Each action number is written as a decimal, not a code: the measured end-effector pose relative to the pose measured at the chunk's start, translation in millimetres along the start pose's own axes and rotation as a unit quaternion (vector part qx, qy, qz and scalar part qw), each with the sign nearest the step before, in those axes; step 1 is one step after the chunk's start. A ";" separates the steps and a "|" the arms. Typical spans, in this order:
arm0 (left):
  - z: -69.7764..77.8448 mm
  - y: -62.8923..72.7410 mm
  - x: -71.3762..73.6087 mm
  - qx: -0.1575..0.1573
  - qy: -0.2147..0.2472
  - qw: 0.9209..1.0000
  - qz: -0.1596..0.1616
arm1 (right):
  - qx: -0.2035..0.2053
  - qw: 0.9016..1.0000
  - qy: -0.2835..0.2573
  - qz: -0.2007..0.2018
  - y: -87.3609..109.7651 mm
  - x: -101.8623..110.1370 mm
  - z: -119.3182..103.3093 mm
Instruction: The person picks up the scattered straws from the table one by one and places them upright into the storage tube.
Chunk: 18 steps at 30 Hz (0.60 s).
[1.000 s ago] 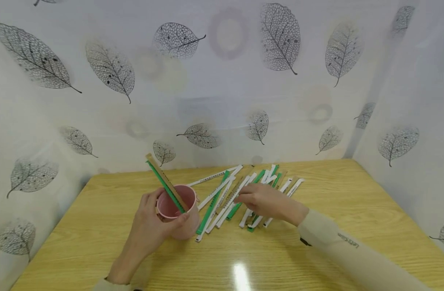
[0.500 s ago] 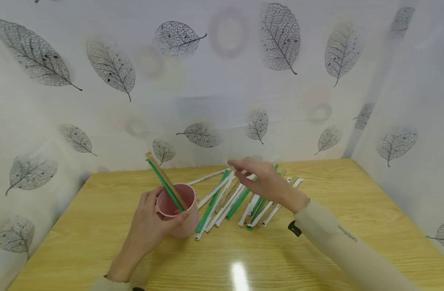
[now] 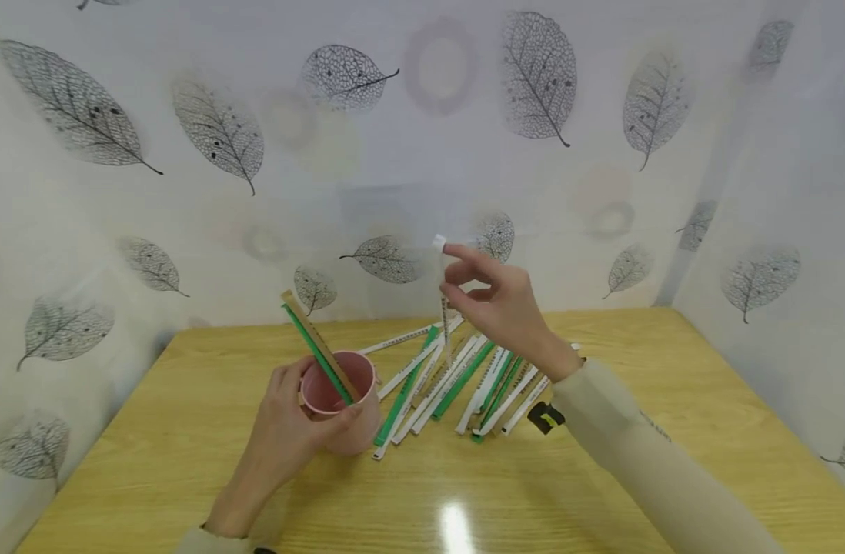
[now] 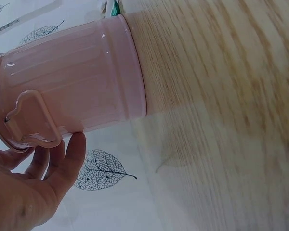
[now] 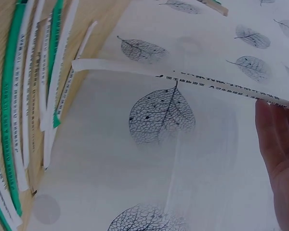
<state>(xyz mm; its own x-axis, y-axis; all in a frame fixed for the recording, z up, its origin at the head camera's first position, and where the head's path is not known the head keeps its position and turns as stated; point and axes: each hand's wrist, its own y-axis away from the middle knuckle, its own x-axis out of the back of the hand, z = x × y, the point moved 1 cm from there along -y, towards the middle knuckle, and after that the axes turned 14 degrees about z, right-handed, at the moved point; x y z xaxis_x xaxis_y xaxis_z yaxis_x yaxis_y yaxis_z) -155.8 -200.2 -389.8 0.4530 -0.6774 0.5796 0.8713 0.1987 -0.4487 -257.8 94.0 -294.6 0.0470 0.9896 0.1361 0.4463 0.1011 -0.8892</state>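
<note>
My left hand [image 3: 287,415] grips a pink bucket [image 3: 359,435], fingers on its far side and thumb at the front rim. Leaning inside the bucket are a green paper-wrapped straw [image 3: 315,350] and a brown one [image 3: 302,314]. In the left wrist view the bucket [image 4: 72,72] shows a small side handle [image 4: 33,118] beside my fingers. My right hand [image 3: 502,296] is raised over the pile and pinches a white paper-wrapped straw [image 5: 202,83] near its upper end. That straw hangs nearly upright, its lower end overlapping the pile in the head view.
White, green and brown wrapped straws [image 3: 464,377] lie in a loose pile right of the bucket. They rest on a wooden table [image 3: 367,508]. A pale cloth with leaf prints [image 3: 422,169] stands behind and along both sides.
My right hand has risen from the pile, lifting the white straw out and turning it upright. The left hand and bucket have stayed in place.
</note>
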 end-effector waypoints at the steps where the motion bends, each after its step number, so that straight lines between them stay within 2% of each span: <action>1: 0.4 0.0 -0.3 0.000 0.000 1.000 0.000 | -0.014 1.000 -0.017 0.006 -3.3 -1.1 -2.1; 4: 1.3 0.4 -0.5 -0.002 0.000 1.000 0.001 | -0.053 0.996 -0.066 0.022 -13.9 -6.3 -9.6; 9: 1.6 1.1 -0.4 -0.004 -0.004 1.000 0.003 | -0.090 0.988 -0.120 0.046 -26.5 -18.0 -22.3; 13: 1.6 1.1 -0.7 -0.007 -0.005 1.000 0.004 | -0.105 0.981 -0.155 0.059 -32.6 -29.2 -30.2; 18: 1.4 0.6 -1.2 -0.008 -0.006 1.000 0.004 | -0.102 0.978 -0.175 0.056 -36.5 -45.0 -36.7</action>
<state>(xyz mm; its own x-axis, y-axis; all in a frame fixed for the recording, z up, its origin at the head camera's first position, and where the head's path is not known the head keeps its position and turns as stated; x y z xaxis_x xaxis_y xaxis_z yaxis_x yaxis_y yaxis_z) -155.6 -198.2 -389.8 0.4628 -0.6665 0.5844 0.8642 0.1925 -0.4649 -243.4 42.0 -252.2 -0.1870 0.9711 -0.1480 0.6270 0.0020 -0.7790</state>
